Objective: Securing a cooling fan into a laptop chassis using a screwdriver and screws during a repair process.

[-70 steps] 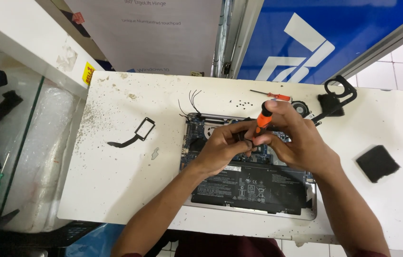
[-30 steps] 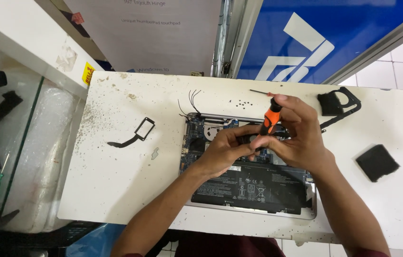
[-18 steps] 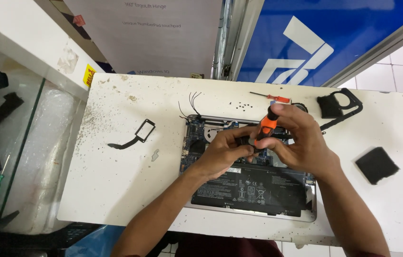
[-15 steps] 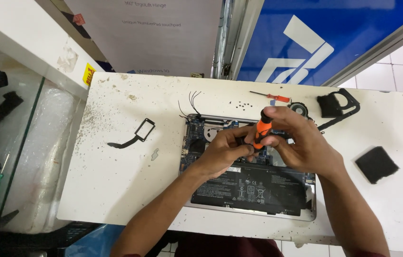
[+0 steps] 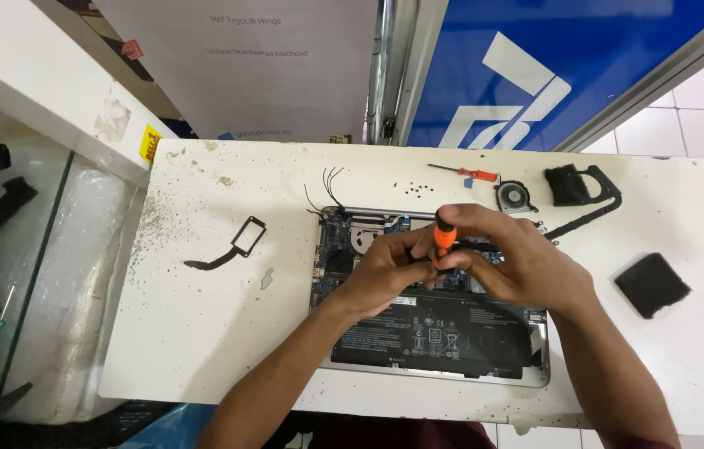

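Note:
An opened laptop (image 5: 431, 337) lies bottom-up on the white table (image 5: 202, 333), its black battery and blue circuit board exposed. My right hand (image 5: 514, 262) is wrapped around an orange-and-black screwdriver (image 5: 443, 241) held upright over the board. My left hand (image 5: 385, 270) rests on the board beside the screwdriver's tip, fingertips pinched close to it. The tip itself is hidden by my fingers.
A small red screwdriver (image 5: 464, 173), several loose screws (image 5: 408, 188), a round fan (image 5: 514, 197) and a black heat-pipe part (image 5: 580, 191) lie behind the laptop. A black frame with ribbon (image 5: 240, 241) sits left, a black pad (image 5: 651, 284) right. A glass counter (image 5: 11, 274) is at far left.
The screwdriver has been turned and tilted slightly in my right hand over the same spot on the board. My left hand has stayed by the tip.

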